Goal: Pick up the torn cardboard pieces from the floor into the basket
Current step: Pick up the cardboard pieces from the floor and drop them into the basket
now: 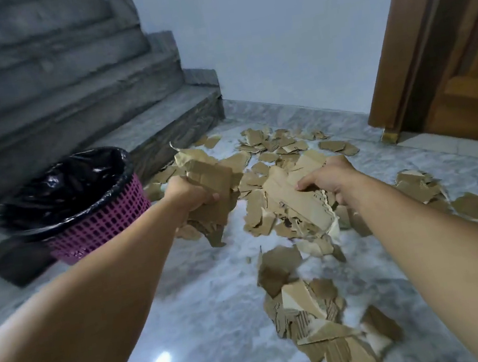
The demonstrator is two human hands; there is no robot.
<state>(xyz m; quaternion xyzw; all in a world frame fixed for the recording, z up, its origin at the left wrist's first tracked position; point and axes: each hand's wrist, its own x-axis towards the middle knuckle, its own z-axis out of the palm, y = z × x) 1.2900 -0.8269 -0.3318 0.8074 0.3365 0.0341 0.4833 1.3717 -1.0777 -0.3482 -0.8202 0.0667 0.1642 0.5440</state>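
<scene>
gripping a thick wad of torn brown cardboard pieces [205, 182] in the left hand [191, 192] at mid-frame, fingers curled tight round it, just right of the pink perforated plastic basket lined with a black bag [81, 203] at left. clutching a second, looser bundle [299, 203] in the right hand [328, 179], fingers bent over its top edge. probably mid-carry; next, swinging both loads left over the rim and letting go. leaving many more scraps [318, 317] scattered across the glossy grey marble floor [194, 309], between grey stone stairs [64, 82] upper left and a brown wooden door [460, 57] at right.
</scene>
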